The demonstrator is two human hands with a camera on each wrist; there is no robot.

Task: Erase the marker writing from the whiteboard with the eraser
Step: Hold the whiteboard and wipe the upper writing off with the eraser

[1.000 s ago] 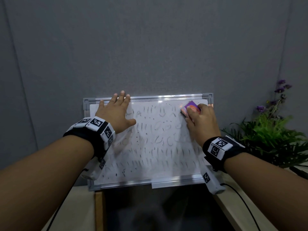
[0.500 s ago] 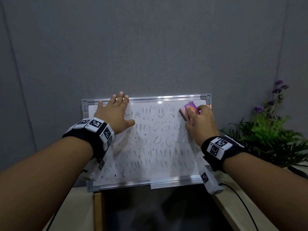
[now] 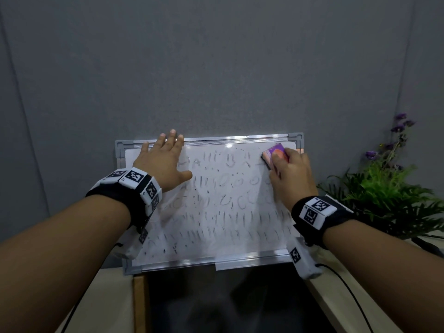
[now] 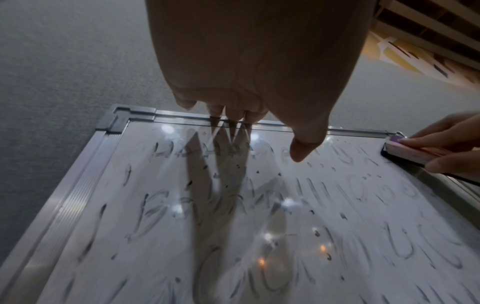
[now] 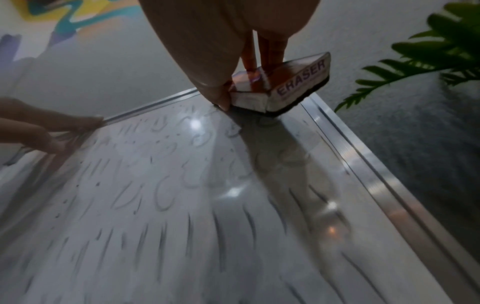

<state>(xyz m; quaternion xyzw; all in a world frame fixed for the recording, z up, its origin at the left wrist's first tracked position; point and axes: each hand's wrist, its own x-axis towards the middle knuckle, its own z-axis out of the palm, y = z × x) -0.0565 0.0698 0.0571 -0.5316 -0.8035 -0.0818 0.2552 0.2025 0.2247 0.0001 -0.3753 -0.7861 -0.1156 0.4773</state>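
Note:
A whiteboard with a silver frame leans against the grey wall, covered in smeared black marker strokes. My right hand grips a purple and orange eraser and presses its black felt to the board's top right corner. My left hand lies flat near the top left, fingers straight, fingertips reaching the top rail.
A green plant with purple flowers stands just right of the board. The board's foot rests on a pale table with a dark panel in front. A black cable trails from the right wrist.
The eraser and my right hand have slid a little up toward the board's top right corner. My left hand has stayed flat on the top left.

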